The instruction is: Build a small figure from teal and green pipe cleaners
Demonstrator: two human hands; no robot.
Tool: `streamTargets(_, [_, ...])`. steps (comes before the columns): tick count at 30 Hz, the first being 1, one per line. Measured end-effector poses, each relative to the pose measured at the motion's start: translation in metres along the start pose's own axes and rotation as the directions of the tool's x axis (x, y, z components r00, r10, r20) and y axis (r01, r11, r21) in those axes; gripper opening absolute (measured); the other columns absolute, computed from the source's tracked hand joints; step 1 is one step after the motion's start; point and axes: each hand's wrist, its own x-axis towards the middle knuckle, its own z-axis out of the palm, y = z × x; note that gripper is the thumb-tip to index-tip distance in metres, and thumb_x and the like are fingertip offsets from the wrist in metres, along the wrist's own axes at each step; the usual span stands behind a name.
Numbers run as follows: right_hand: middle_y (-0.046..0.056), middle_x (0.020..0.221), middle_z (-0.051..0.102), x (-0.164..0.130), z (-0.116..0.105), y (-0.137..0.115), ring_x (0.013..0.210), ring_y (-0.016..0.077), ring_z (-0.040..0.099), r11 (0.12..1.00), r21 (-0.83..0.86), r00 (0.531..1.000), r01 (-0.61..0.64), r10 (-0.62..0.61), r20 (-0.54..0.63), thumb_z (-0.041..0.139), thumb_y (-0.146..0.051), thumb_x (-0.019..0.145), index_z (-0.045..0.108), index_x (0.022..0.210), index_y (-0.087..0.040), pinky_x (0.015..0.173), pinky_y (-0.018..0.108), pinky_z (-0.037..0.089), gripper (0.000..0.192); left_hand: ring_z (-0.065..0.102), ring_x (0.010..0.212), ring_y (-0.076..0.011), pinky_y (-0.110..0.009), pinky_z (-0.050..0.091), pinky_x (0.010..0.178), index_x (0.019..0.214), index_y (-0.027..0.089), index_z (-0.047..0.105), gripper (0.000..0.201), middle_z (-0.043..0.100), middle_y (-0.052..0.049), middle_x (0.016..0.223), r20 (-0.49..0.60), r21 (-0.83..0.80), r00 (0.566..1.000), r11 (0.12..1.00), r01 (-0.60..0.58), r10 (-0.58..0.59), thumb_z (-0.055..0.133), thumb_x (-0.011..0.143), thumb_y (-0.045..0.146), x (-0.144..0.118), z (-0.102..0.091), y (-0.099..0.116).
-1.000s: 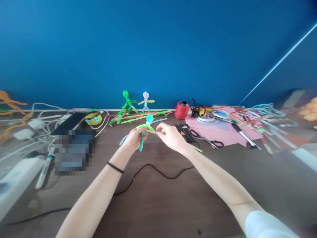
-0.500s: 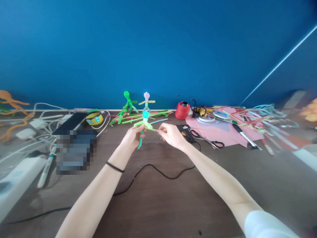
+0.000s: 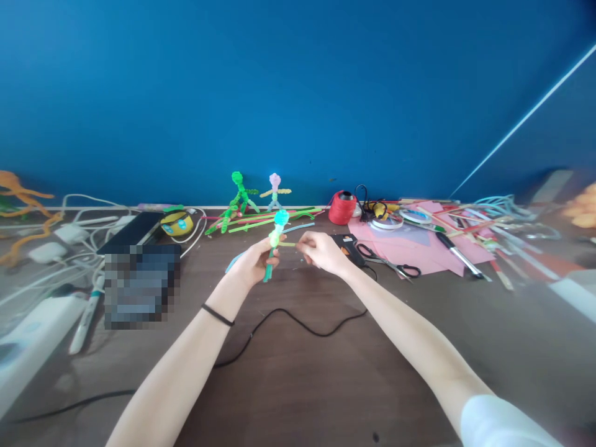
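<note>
Nearest, the brown table (image 3: 288, 385) is bare at the front, with a pale sleeve (image 3: 503, 422) at the lower right corner. A black cord (image 3: 302, 326) curves across the wood between the forearms, and a black band (image 3: 217, 314) circles the left wrist. To the left lie a white power strip (image 3: 41, 341), a capped marker (image 3: 87, 316) and a dark object (image 3: 142, 285) blurred into blocks.

Farther in, the left hand (image 3: 257, 261) grips a small fuzzy figure (image 3: 278, 234) around its middle, fingers closed on it, holding it upright above the table: turquoise head on top, yellow-green body, teal legs hanging below. The right hand (image 3: 321, 251) has its thumb and fingers pinched together on the outer end of a yellow-green strand (image 3: 289, 244) that runs sideways from the figure.

Just beyond the right hand is a black glue gun (image 3: 347, 245); near it, scissors (image 3: 399, 267) overlap the edge of pink paper (image 3: 433, 257), where a black-and-silver pen (image 3: 460, 256) also rests.

At the back are a yellow roll (image 3: 177, 223), loose colored stems (image 3: 254, 222) and a red spool (image 3: 342, 208). Behind the stems, a green figure (image 3: 238, 186) and a pink-headed figure (image 3: 274, 183) stand close to the blue wall (image 3: 288, 93)
</note>
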Motion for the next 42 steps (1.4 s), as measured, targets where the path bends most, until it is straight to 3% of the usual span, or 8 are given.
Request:
streamTargets(5, [-0.006,0.042,0.047,-0.001,-0.001,-0.002,0.033,0.0047,0.035,0.985,0.173,0.998,-0.027,0.017,0.059,0.052,-0.034,0.077,0.051,0.070,-0.016,0.037,0.018,0.027,0.019,0.041,0.044,-0.0042,-0.011,0.026,0.031,0.089,0.005,0.061,0.021,0.044,-0.001,0.055,0.001,-0.107,1.000,0.994,0.014,-0.014,0.046,0.075,0.004,0.002,-0.004,0.005])
streamTargets(11, [-0.006,0.041,0.046,-0.002,-0.001,-0.007,0.033,0.0043,0.034,0.957,0.287,0.997,-0.036,0.015,0.075,0.055,-0.037,0.076,0.051,0.069,-0.015,0.035,0.017,0.024,0.023,0.040,0.043,-0.0026,-0.009,0.026,0.031,0.075,0.006,0.058,0.011,0.046,-0.003,0.058,-0.016,-0.106,1.000,0.994,0.008,-0.010,0.047,0.073,0.005,0.005,-0.005,0.003])
streamTargets(13, [-0.006,0.040,0.046,-0.002,-0.001,-0.007,0.033,0.0042,0.034,0.958,0.284,0.997,-0.032,0.010,0.078,0.056,-0.037,0.075,0.051,0.069,-0.015,0.035,0.017,0.025,0.023,0.040,0.043,-0.0015,-0.009,0.024,0.031,0.069,0.008,0.055,0.005,0.046,-0.002,0.059,-0.049,-0.064,0.999,0.998,-0.020,0.017,0.052,0.071,0.004,0.005,-0.004,0.001])
streamTargets(19, [-0.006,0.041,0.046,-0.004,0.001,-0.009,0.032,0.0042,0.034,0.962,0.270,0.997,-0.043,0.021,0.081,0.055,-0.036,0.077,0.052,0.071,-0.015,0.033,0.017,0.024,0.022,0.044,0.041,-0.0018,-0.013,0.024,0.030,0.067,0.011,0.055,0.012,0.053,0.001,0.064,-0.106,0.119,0.975,0.976,-0.183,0.196,0.065,0.062,0.005,0.006,-0.003,-0.003])
streamTargets(25, [-0.006,0.043,0.048,-0.005,0.001,-0.011,0.030,0.0040,0.034,0.960,0.278,0.999,-0.018,0.008,0.038,0.052,-0.036,0.079,0.050,0.071,-0.016,0.032,0.017,0.024,0.022,0.049,0.043,-0.0039,-0.015,0.033,0.034,0.072,0.010,0.060,0.007,0.060,-0.001,0.067,-0.099,0.146,0.973,0.970,-0.192,0.208,0.063,0.066,0.009,0.008,-0.004,-0.004])
streamTargets(33, [-0.006,0.042,0.047,-0.004,0.000,-0.009,0.031,0.0045,0.035,0.962,0.274,0.999,0.006,0.005,-0.036,0.052,-0.039,0.078,0.050,0.069,-0.016,0.033,0.017,0.024,0.025,0.049,0.042,-0.0060,-0.017,0.039,0.039,0.068,0.009,0.060,0.003,0.055,-0.001,0.055,-0.108,0.177,0.974,0.968,-0.179,0.200,0.063,0.068,0.009,0.007,-0.005,-0.005])
streamTargets(38, [-0.006,0.042,0.047,0.000,0.004,0.001,0.031,0.0046,0.035,0.965,0.260,1.000,-0.017,0.018,-0.002,0.052,-0.039,0.078,0.049,0.070,-0.016,0.034,0.017,0.024,0.024,0.046,0.042,-0.0039,-0.016,0.038,0.040,0.067,0.009,0.060,0.004,0.055,-0.001,0.056,-0.041,0.141,0.966,0.958,-0.248,0.256,0.064,0.067,0.010,0.005,-0.003,-0.004])
streamTargets(42, [-0.006,0.043,0.047,0.004,0.006,0.008,0.034,0.0053,0.037,0.974,0.222,0.999,-0.041,0.035,0.032,0.054,-0.039,0.076,0.049,0.070,-0.016,0.036,0.017,0.026,0.024,0.042,0.041,-0.0026,-0.015,0.036,0.040,0.065,0.008,0.061,0.005,0.052,-0.001,0.054,0.047,0.108,0.972,0.967,-0.232,0.228,0.064,0.067,0.010,0.000,0.001,-0.004])
